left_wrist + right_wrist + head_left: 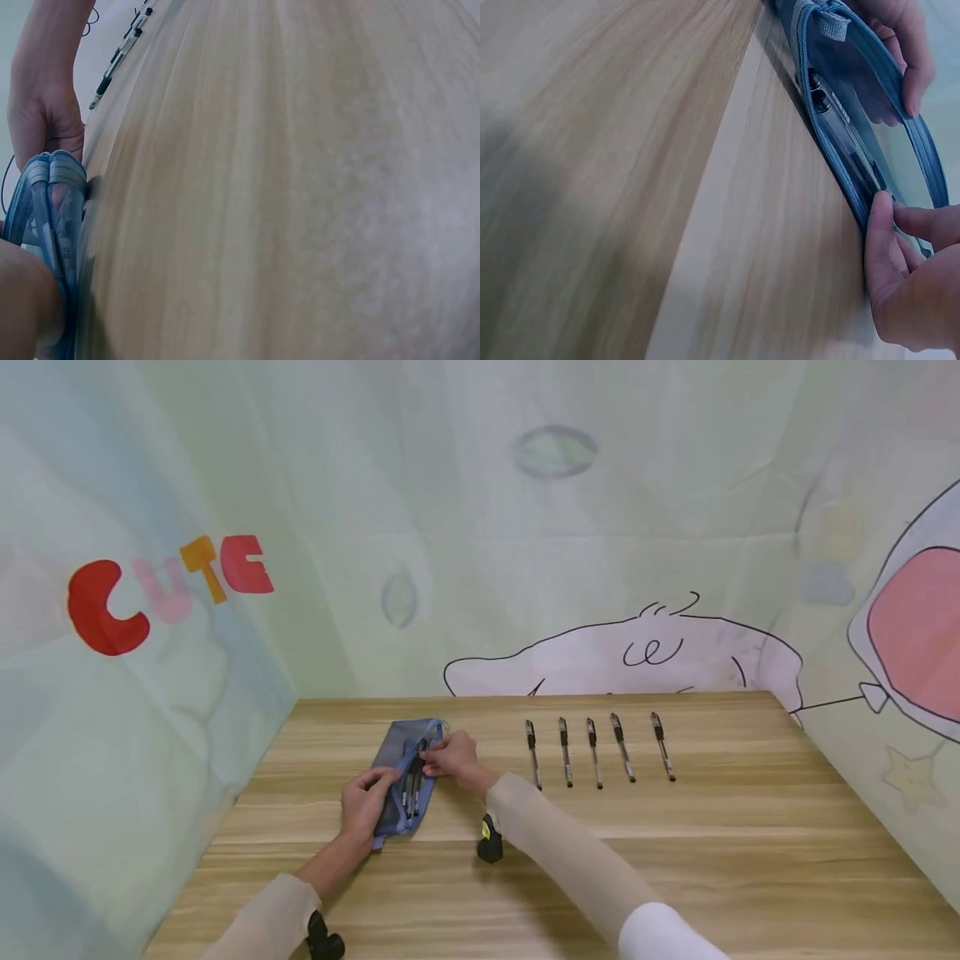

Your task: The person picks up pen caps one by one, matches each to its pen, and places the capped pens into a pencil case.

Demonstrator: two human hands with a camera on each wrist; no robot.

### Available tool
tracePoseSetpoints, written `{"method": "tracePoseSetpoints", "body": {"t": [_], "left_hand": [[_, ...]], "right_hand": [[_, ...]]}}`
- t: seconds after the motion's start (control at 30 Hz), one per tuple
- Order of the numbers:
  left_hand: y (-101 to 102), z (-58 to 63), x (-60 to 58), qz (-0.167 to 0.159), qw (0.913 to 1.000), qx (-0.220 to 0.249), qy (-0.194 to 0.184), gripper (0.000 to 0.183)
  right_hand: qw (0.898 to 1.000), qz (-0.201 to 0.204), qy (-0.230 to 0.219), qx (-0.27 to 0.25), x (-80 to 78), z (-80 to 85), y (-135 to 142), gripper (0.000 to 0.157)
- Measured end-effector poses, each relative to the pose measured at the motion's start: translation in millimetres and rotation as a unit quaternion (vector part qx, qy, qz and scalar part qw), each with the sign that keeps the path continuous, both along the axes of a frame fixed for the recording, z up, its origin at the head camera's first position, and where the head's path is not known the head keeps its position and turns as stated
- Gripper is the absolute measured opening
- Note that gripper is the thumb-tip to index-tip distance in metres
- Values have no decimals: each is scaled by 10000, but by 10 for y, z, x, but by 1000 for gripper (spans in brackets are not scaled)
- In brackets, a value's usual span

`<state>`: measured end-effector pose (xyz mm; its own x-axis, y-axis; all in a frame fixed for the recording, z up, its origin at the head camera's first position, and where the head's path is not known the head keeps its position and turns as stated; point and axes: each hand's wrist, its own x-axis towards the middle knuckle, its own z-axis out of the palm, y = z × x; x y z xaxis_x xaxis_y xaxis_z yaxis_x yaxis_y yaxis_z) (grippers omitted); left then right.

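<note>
A blue mesh zip pouch (392, 745) lies on the wooden table, its zipped mouth spread apart. Inside it are black-capped clear pens (411, 791), lying lengthwise; the right wrist view shows their ends (832, 112) between the two zip edges. My left hand (365, 802) pinches the pouch's left zip edge and holds it up. At the far end of the mouth, my right hand (453, 755) pinches a pen by its capped end, thumb and fingers right at the pouch's rim. Part of that pen is hidden by the fingers and mesh.
Right of the pouch, several black-capped pens (566, 752) lie spaced in a row on the table (720, 860). A printed cloth backdrop (480, 568) rises behind the table's far edge. Black wrist cameras (490, 841) are strapped to both sleeves.
</note>
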<state>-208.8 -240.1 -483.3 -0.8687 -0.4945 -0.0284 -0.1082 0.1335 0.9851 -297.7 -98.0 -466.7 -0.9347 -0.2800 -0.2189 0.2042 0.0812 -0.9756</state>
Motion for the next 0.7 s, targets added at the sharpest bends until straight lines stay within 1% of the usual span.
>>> {"method": "tracePoseSetpoints", "body": {"t": [0.17, 0.33, 0.53, 0.7], "left_hand": [[10, 1, 8, 7, 10000, -5, -18, 15], [6, -18, -9, -1, 10000, 21, -19, 11], [13, -36, -15, -35, 10000, 64, -36, 7], [5, -18, 0, 19, 9999, 1, -119, 10]], "right_hand": [[9992, 380, -31, -94, 23, 3, 64, 21], [9967, 791, -171, 8, 73, 52, 176, 21], [9919, 1209, -304, 232, 190, 53, 309, 19], [9871, 1544, -364, 204, 308, 37, 306, 18]]}}
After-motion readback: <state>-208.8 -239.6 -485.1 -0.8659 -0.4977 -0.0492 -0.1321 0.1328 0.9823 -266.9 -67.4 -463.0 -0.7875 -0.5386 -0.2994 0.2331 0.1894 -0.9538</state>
